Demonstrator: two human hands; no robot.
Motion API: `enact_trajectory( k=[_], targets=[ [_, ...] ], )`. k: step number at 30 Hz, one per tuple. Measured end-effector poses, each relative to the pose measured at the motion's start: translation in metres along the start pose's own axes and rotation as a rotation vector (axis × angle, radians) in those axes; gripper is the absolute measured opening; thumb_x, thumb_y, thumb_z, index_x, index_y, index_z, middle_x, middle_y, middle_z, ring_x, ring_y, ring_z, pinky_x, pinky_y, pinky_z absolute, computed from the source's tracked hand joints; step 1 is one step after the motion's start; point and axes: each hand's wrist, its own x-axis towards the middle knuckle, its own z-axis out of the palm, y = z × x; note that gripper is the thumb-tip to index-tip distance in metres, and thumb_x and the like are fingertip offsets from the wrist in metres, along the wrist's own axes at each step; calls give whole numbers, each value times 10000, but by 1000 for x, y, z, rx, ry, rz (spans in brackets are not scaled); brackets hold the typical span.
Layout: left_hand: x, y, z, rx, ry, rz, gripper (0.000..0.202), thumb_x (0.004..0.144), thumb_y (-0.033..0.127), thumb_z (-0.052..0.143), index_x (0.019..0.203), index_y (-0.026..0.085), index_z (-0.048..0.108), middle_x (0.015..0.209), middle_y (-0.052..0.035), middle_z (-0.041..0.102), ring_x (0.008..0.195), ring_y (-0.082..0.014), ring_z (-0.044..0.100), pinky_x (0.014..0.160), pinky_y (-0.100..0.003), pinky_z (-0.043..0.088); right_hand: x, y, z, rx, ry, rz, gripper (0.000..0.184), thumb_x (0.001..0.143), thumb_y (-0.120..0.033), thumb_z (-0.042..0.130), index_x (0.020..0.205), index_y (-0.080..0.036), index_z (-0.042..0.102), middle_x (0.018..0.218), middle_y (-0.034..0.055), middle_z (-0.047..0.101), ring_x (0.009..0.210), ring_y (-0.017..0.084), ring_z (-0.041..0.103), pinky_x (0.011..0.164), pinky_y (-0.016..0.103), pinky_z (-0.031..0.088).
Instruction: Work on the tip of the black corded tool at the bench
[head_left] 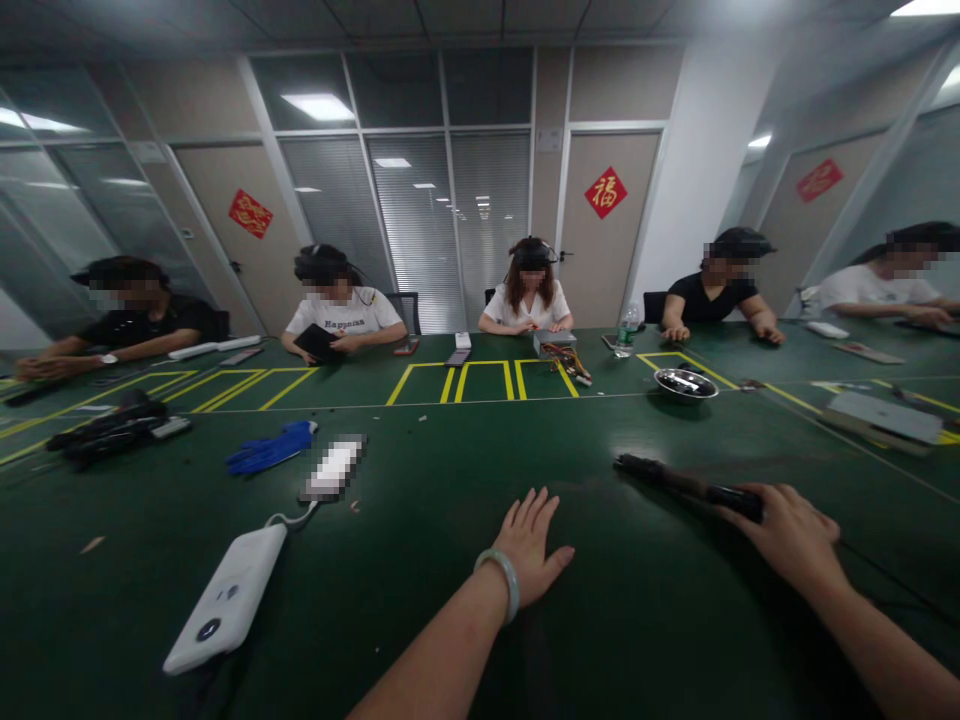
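My left hand (529, 555) lies on the green table (450, 620) with its fingers stretched out. It holds nothing, and a pale bangle (501, 580) circles its wrist. To its right, my right hand (791, 535) is closed round the near end of a long, slim black tool (682, 483). The tool points left and away from me, its far tip close to the tabletop; I cannot make out its exact kind. A dark cord runs off behind my right hand toward the right edge.
On the left lie a white power bank (229, 590), cabled to a phone (334, 470), a blue glove (271, 448) and a black bundle (112, 430). Farther off stand a metal bowl (685, 388), a plastic bottle (627, 330) and a wired metal box (553, 345). Several people sit opposite.
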Motion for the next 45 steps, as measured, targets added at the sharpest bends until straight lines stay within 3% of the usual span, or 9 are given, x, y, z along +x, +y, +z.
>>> enact_trajectory(
  k=[5,9,12,15,21,26,29,37,45],
  targets=[
    [-3,7,-7,3,140,51,745,912,576,380,1493,232,63,1573,-60,24,1436,-260,31,1160,-523,108,-19,-132,-8,181,-149,-225,473,774,-599,528,1091,-255,593,1079,84,563,1006,296,512,841,434,330],
    [-5,19,-18,23,255,196,657,934,467,413,1477,215,140,1565,-60,116,1434,-228,86,1173,-481,111,-58,-232,-6,332,-242,-415,333,828,-405,535,1118,-245,568,1110,84,558,1030,273,504,859,416,350],
    [-7,20,-24,17,314,163,564,952,412,379,1460,236,207,1534,-40,241,1414,-209,187,1171,-462,145,-85,-283,-3,403,-298,-531,424,836,-235,468,1259,-215,484,1247,123,505,1126,277,467,926,435,342],
    [-8,15,-26,-25,378,18,521,973,386,314,1455,211,225,1498,-53,322,1372,-190,291,1147,-419,237,-97,-304,-5,466,-310,-572,462,822,-204,456,1285,-197,452,1262,131,494,1153,276,455,988,454,318],
    [-7,10,-25,0,325,4,484,965,458,334,1383,219,374,1400,-57,459,1265,-214,430,1076,-399,330,-95,-268,-22,506,-242,-636,571,803,-238,525,1348,-215,354,1343,115,430,1251,269,381,1032,443,305],
    [-10,1,-34,45,125,60,522,836,550,560,1278,279,490,1224,-22,587,1096,-225,546,963,-373,421,-93,-215,-39,381,-248,-676,366,866,-343,525,1220,-258,487,1209,81,526,1106,262,480,947,457,337],
    [-9,-4,-37,83,94,15,507,800,534,612,1228,272,535,1139,-34,621,1044,-237,560,921,-379,438,-86,-196,-46,345,-275,-711,237,889,-344,506,1101,-250,558,1093,62,562,989,229,515,891,416,360],
    [-8,-6,-40,89,54,156,464,839,490,595,1241,269,525,1143,-23,615,1040,-214,546,920,-348,420,-52,-183,-51,307,-408,-778,146,912,-306,494,923,-232,619,933,22,582,888,179,522,861,354,370],
    [-9,4,-40,92,43,129,469,860,423,579,1288,252,491,1225,-42,582,1130,-237,511,964,-388,388,-79,-156,-71,242,-318,-596,299,860,-383,559,1133,-262,577,1069,43,570,972,231,535,905,406,397]
  ],
)
